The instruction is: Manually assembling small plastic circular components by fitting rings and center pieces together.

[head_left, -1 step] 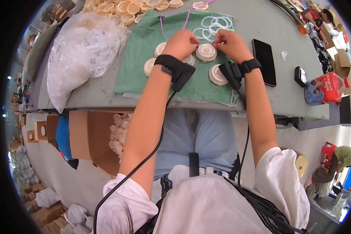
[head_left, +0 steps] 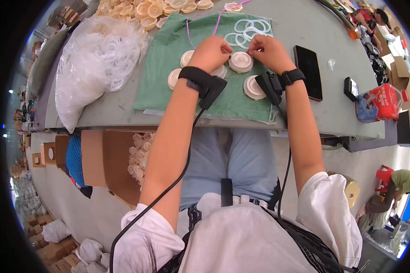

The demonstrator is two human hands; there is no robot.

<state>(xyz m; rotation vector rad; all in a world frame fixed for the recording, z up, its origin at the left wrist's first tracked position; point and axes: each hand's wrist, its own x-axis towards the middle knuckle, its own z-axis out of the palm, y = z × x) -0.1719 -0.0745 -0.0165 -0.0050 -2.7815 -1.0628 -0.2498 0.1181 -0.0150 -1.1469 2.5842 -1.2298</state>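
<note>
Green woven sheeting (head_left: 155, 75) on the grey surface (head_left: 111, 109) bears a round, off-white, plastic-looking disc (head_left: 240, 62), beside the bunched left fingers (head_left: 225, 46) and right fingers (head_left: 256, 45), their hold unclear. Likely light and stiff, it suits rim gripping.

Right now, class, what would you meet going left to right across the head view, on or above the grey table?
Clear plastic bag of translucent white rings, left hand, round cream disc between the hands, right hand, flat black rectangular phone, small black boxy device, red-capped plastic bottle.
</note>
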